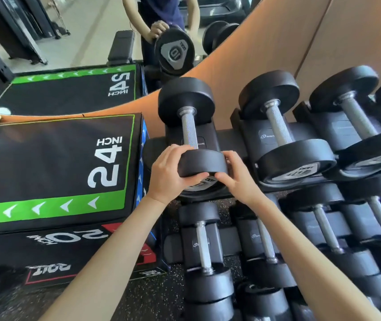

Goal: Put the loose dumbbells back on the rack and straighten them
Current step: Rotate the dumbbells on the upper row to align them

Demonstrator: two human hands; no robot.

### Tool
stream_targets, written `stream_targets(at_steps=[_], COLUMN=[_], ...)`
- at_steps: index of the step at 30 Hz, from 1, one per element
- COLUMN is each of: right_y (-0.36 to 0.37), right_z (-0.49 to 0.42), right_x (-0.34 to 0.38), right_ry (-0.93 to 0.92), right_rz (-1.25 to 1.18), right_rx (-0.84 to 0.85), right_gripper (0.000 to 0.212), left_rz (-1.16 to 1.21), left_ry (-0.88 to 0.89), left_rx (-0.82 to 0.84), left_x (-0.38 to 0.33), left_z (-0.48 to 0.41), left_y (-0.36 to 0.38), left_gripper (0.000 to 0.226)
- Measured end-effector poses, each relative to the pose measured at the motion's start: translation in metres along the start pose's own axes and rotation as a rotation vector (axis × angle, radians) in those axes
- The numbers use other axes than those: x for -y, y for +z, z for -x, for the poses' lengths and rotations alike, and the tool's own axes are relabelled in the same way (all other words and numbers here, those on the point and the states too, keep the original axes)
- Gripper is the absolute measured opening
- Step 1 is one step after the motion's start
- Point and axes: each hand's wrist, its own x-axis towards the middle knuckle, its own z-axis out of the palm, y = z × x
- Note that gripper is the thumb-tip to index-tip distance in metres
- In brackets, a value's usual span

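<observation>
A black dumbbell with a knurled steel handle lies in the leftmost cradle of the rack's top row. My left hand grips the left side of its near head. My right hand grips the right side of the same head, with both thumbs over the front face. The face's number is mostly hidden by my fingers.
More black dumbbells fill the top row to the right, and others sit on the lower row. A black and green 24 inch plyo box stands close on the left. A mirror runs behind the rack.
</observation>
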Motion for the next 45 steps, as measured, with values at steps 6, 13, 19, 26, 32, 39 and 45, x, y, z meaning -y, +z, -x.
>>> stream_targets(at_steps=[6, 13, 19, 26, 32, 39, 45], right_y=[-0.006, 0.004, 0.015, 0.009, 0.013, 0.023, 0.030], right_z=[-0.005, -0.013, -0.018, -0.003, 0.009, -0.002, -0.012], right_x=[0.032, 0.062, 0.070, 0.041, 0.023, 0.022, 0.032], right_ry=[-0.088, -0.321, -0.452, -0.178, 0.088, 0.041, -0.054], right_rz=[0.571, 1.032, 1.193, 0.298, -0.230, -0.122, 0.174], right_rx=[0.013, -0.072, -0.086, -0.075, -0.163, -0.278, -0.312], right_gripper=[0.076, 0.079, 0.078, 0.054, 0.049, 0.023, 0.030], left_rz=[0.211, 0.385, 0.485, 0.409, 0.248, 0.304, 0.430], left_ry=[-0.178, -0.274, -0.371, -0.359, -0.224, -0.166, -0.257], left_rx=[-0.092, -0.302, -0.370, 0.028, 0.128, -0.019, -0.126], left_x=[0.013, 0.022, 0.019, 0.023, 0.002, 0.011, 0.024], left_z=[0.016, 0.032, 0.042, 0.044, 0.022, 0.020, 0.035], left_y=[0.005, 0.022, 0.030, 0.014, -0.008, 0.013, 0.016], left_gripper=[0.047, 0.058, 0.061, 0.062, 0.056, 0.054, 0.048])
